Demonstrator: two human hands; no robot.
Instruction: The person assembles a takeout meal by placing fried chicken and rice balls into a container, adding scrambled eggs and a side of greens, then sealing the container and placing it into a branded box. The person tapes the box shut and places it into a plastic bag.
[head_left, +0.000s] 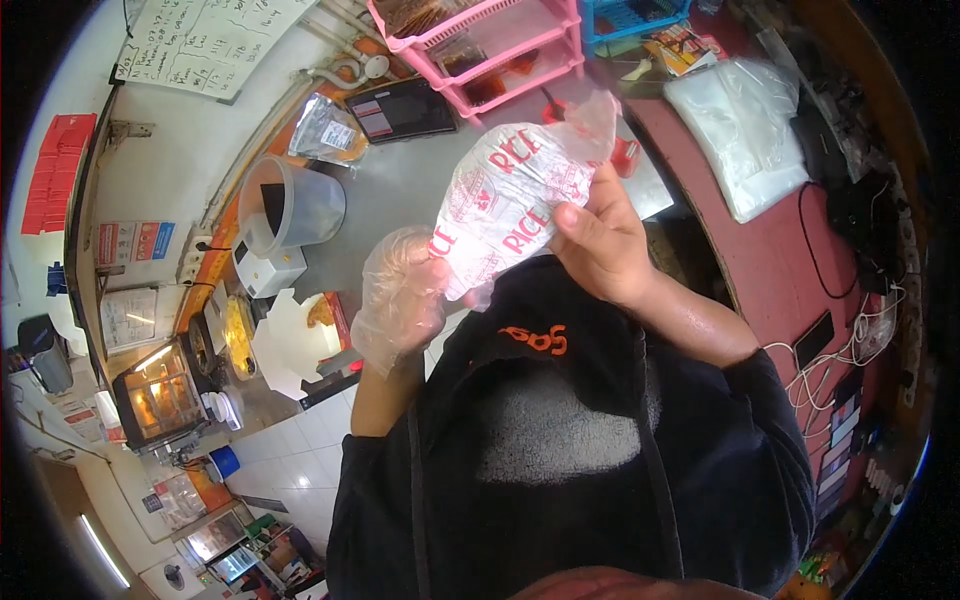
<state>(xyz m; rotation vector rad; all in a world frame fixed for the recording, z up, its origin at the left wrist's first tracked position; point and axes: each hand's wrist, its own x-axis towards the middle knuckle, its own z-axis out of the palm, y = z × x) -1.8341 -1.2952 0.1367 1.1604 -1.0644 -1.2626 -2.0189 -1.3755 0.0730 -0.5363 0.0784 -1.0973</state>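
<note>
A crumpled white paper food packet (501, 202) with red print is held up in front of my chest, between both hands. My left hand (405, 292), in a clear plastic glove, grips its lower left end. At the right side, the thumb of my bare right hand (606, 238) presses on the paper, with the fingers behind it. The packet's upper right end is gathered into a twist. What is inside cannot be seen. Left of my gloved hand stands an open white takeaway box (296, 341) with a piece of fried food (321, 313) in it.
On the metal counter (397, 187) stand a clear plastic tub (296, 206), a foil pouch (328, 133), a tablet (403, 109) and a pink rack (495, 56). Clear plastic bags (739, 139) lie on the red table (757, 262), with a phone (814, 339) and cables (802, 382).
</note>
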